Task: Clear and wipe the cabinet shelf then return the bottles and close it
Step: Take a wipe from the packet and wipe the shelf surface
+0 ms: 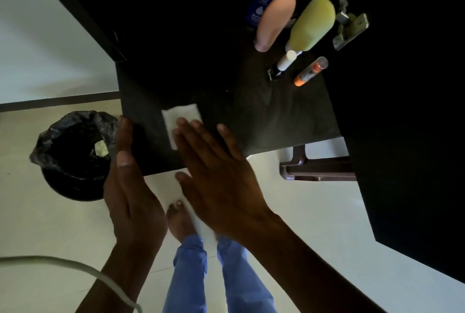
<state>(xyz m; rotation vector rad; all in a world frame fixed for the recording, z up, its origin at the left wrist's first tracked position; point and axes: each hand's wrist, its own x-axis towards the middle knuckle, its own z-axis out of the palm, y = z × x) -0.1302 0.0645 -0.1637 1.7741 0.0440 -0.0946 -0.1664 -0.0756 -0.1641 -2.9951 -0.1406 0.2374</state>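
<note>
Pressing flat white tissue (181,121) on shelf (264,116)

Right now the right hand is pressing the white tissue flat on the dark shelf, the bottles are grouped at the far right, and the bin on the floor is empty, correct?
Not quite. The head view shows the bin holds a crumpled pale wad. The rest stands: the right hand presses the white tissue on the shelf, with the bottles at the far right.

Black-lined bin (73,156) on pale floor (314,212), brown stool (317,169), grey cable (75,266)
</note>
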